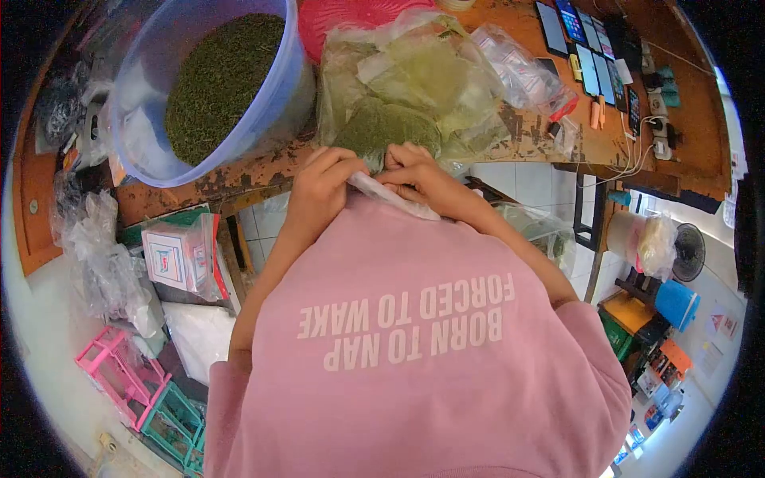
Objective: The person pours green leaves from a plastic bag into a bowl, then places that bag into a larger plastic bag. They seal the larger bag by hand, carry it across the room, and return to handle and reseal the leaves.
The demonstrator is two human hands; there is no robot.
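Close in front of my pink shirt, both of my hands meet at the near edge of the wooden table. My left hand is closed, its fingers pinching one end of a whitish, bunched plastic bag. At the other side my right hand has its fingers curled against the same plastic. Just beyond the fingers lies a large clear bag of green dried herb, its upper part crumpled over the tabletop. A big bluish plastic tub to the left holds loose dark green herb.
Several phones with charging cables lie on the table at the right. A red basket and small clear packets sit farther back. Below left are plastic bags, a pink rack and a labelled packet.
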